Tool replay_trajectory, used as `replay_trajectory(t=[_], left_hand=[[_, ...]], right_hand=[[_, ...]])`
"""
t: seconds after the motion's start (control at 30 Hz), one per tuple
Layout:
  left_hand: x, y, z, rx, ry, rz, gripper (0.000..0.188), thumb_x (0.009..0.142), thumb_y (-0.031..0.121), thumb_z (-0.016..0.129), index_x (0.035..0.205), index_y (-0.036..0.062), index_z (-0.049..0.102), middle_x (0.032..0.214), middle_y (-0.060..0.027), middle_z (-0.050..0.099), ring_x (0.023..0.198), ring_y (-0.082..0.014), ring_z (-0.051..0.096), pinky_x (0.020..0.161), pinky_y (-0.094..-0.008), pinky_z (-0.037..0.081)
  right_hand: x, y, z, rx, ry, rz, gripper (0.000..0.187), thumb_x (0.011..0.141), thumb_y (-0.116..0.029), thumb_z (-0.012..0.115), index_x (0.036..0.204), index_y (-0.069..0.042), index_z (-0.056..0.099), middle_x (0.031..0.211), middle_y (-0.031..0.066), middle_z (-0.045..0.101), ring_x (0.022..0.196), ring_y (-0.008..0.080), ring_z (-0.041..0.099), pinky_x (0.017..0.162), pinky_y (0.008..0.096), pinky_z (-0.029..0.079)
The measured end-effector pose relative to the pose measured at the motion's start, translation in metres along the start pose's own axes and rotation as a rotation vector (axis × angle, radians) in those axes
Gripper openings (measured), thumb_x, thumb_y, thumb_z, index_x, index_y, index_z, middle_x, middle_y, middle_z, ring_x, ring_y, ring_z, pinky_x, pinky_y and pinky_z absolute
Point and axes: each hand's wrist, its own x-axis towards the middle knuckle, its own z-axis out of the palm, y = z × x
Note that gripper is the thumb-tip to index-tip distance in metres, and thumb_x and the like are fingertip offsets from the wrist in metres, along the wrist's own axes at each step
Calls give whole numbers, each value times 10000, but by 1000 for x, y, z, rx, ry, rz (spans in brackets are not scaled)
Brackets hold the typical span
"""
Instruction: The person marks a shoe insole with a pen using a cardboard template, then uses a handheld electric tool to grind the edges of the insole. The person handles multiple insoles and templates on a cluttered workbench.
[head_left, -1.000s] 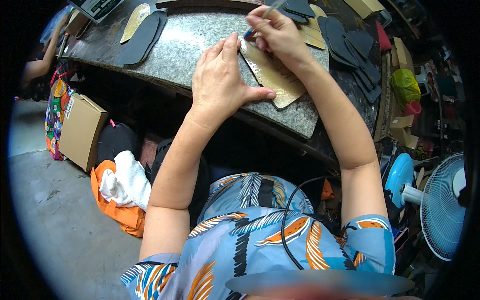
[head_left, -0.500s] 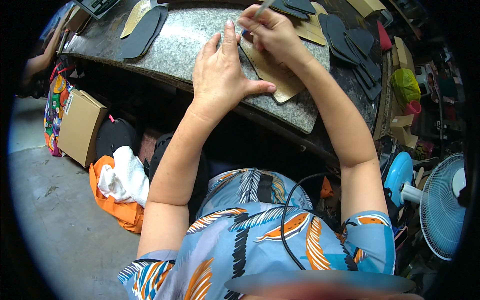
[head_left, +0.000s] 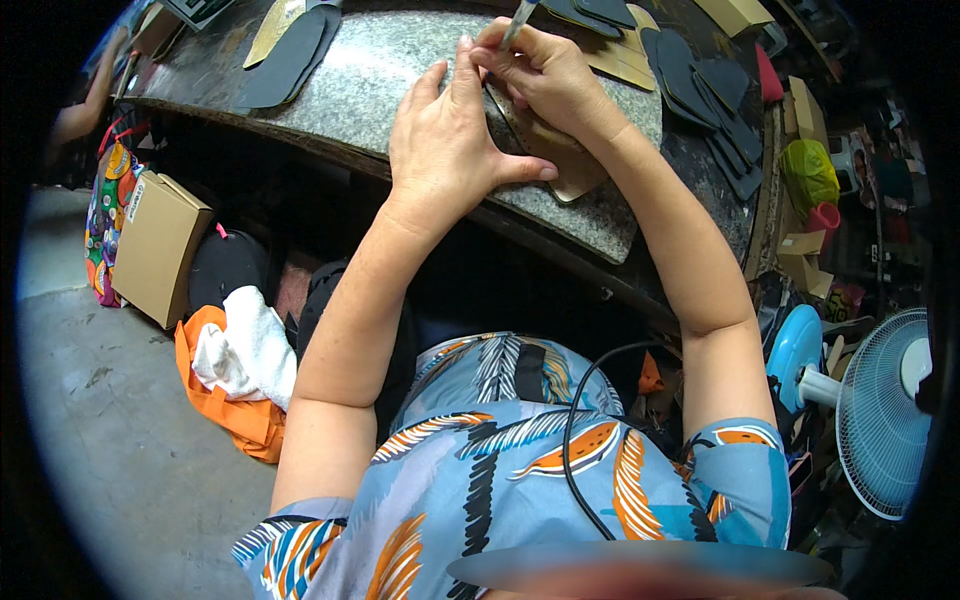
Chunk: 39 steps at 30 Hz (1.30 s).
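My left hand [head_left: 440, 135] lies with fingers stretched out and thumb spread, its thumb across the near end of a tan, insole-shaped board [head_left: 575, 178] with a dark edge. My right hand [head_left: 548, 78] is closed around a slim, pen-like tool [head_left: 517, 25], gripped over the board's far end. The tool's tip is hidden by the fingers. Fingertips of both hands come close together there. Under the board is a speckled grey stone slab [head_left: 365, 60].
Dark insole-shaped pieces [head_left: 290, 65] lie left on the worktable; more dark pieces [head_left: 690, 85] lie right, near tan boards [head_left: 625, 65]. A fan [head_left: 885, 410] stands at right. Beside the table at left are a cardboard box [head_left: 160, 250], an orange bag [head_left: 240, 425] and a white cloth [head_left: 250, 345].
My right hand has shifted slightly down and the tool in it stands at a different tilt. My left hand has moved a little right, its fingertips now nearer the right hand.
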Motion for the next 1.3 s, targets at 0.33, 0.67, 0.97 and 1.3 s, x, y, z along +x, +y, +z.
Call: replay_trajectory(t=[0.33,0.67,0.97,1.3], left_hand=[[0,-4,6,-42,47,41,1423,458,784,794,1481,-66,287,1289,-307,560,1336,-401,450,1130,-461,340],[-1,-3,7,-3,80,57,1404,486,673,855,1505,-56,219,1355,-186,561,1330,-341,459,1132,-415,351],[0,-5,6,-44,52,56,1441,464,713,841,1515,-44,207,1327,-159,590,1316,-345,476,1123,-430,356],[1,-5,6,-86,83,82,1416,477,769,800,1484,-76,276,1236,-290,607,1310,-390,484,1133,-451,333]], right_hand=[[-13,-18,4,-135,-47,0,219,969,-260,624,1093,-86,673,894,86,718,670,78,650,538,216,524],[-19,-11,4,34,48,-3,187,963,-230,635,1063,-74,665,833,-3,677,618,79,596,583,233,524],[-18,-12,8,-140,76,-155,175,974,-235,630,1077,-99,671,778,-51,614,610,4,524,524,160,432],[-22,-18,9,35,136,-38,147,946,-235,657,1039,-125,683,746,4,655,620,63,599,528,210,473]])
